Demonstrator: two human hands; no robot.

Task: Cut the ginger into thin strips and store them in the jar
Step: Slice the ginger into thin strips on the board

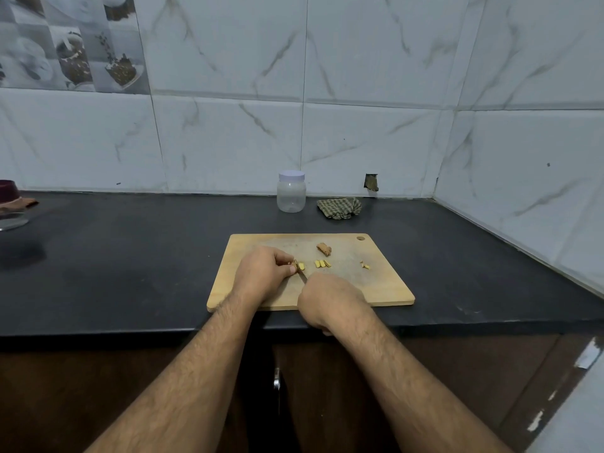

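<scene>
A wooden cutting board (pixel 369 286) lies on the black counter. My left hand (pixel 261 276) pinches a small ginger piece (pixel 299 266) against the board with curled fingers. My right hand (pixel 330 299) grips a knife (pixel 302 276); only a short stretch of blade shows, its tip at the ginger. Cut ginger slices (pixel 322 263) lie mid-board, a few scraps (pixel 365 265) lie further right, and an uncut brown ginger chunk (pixel 324 249) sits near the far edge. The clear plastic jar (pixel 291 196) with its white lid on stands by the wall, beyond the board.
A crumpled checked cloth (pixel 340 208) lies right of the jar. At the far left stand a dark red container (pixel 8 191) and a glass bowl (pixel 13 219). Tiled walls bound the counter (pixel 130 256) at the back and right. Dark cabinet doors sit below.
</scene>
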